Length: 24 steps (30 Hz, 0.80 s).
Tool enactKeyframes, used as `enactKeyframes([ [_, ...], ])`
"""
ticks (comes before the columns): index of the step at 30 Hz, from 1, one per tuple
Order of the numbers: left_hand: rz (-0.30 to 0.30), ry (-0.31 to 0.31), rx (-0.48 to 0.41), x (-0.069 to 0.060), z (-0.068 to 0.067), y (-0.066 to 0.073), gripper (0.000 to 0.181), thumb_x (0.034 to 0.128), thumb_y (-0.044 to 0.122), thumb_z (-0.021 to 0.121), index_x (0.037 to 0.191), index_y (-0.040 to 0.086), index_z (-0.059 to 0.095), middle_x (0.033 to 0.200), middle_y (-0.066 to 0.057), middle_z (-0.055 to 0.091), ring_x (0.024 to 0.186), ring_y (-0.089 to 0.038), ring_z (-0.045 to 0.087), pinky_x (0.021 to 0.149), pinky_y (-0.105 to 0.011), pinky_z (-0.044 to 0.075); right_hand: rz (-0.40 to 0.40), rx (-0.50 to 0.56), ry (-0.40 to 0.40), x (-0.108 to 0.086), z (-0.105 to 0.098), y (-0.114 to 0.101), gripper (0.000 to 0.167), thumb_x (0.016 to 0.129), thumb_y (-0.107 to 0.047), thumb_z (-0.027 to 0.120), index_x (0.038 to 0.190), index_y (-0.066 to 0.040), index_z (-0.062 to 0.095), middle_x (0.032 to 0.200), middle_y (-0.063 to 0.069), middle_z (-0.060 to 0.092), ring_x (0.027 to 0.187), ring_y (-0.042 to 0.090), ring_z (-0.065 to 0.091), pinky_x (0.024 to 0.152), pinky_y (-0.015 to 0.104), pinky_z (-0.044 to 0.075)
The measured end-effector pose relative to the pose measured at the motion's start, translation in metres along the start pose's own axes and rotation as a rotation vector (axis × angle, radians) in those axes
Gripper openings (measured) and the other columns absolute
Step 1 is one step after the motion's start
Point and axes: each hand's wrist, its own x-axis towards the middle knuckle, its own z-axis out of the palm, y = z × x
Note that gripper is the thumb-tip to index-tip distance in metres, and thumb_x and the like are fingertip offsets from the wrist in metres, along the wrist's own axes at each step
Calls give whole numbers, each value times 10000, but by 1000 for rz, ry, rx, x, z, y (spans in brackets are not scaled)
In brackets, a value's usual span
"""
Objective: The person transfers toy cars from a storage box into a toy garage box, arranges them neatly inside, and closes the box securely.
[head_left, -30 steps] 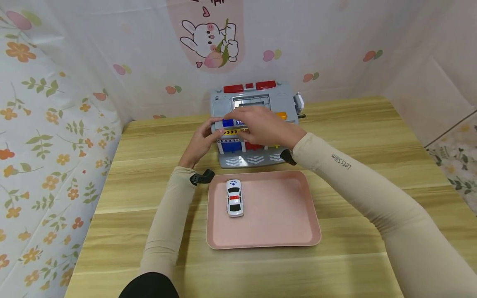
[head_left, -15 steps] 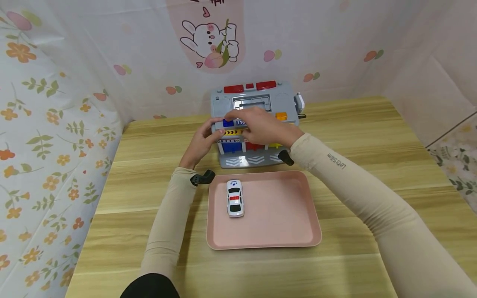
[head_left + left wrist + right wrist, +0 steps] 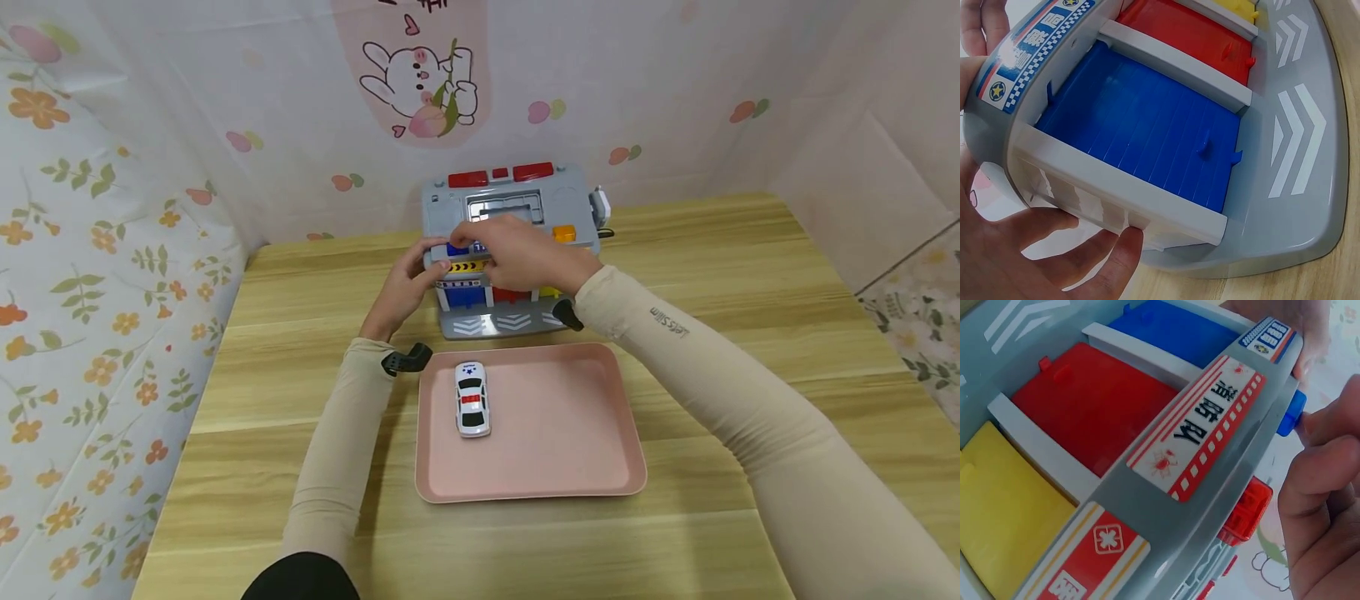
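Toy garage (image 3: 506,200) in grey plastic stands toward the twelve o'clock edge of the wooden desk (image 3: 712,292). Its left hand-hold is at nine o'clock: the left hand (image 3: 405,279) grips that end, thumb on the front corner and the other fingers spread along the side wall. From two o'clock the right hand (image 3: 525,254) reaches across the roof, fingers curled, one bent fingertip touching the blue button (image 3: 1292,414). Whether that button is pushed down is hard to tell, since the hand covers part of it.

Along the garage's six o'clock face run three closed doors: the blue door (image 3: 1147,131) at seven, the red door (image 3: 1094,403) at six and the yellow door (image 3: 1010,506) at five. On the roof, the orange button (image 3: 564,233) sits at about two o'clock, and red light bars (image 3: 533,172) line the twelve o'clock edge.

Just off the garage's six o'clock side lies a pink tray (image 3: 562,425). Toward its ten o'clock part rests a white toy car (image 3: 472,400) with a red roof light, nose toward twelve. Beyond the desk at twelve hangs a white cloth (image 3: 675,83) with a rabbit print (image 3: 420,79); flowered fabric (image 3: 105,333) hangs at nine.
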Motion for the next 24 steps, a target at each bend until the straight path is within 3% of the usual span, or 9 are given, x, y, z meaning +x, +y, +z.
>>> enactKeyframes([
  [7,3,-8,4,0,0,-1,447,1026,345,546,1451,220,483,1509,-95,489,1321,-329,527,1118,-543,456,16,12,9,0,1,-2,487,906,-15,587,1377,-133,553,1392,61,618,1304,237,549,1171,435,429],
  [24,16,-22,-20,-1,1,-2,449,1057,293,490,1496,218,431,1533,-90,427,1278,-376,533,1119,-576,443,-34,16,27,-8,1,2,505,958,-117,610,1452,-136,508,1480,62,560,1377,251,519,1183,442,413],
])
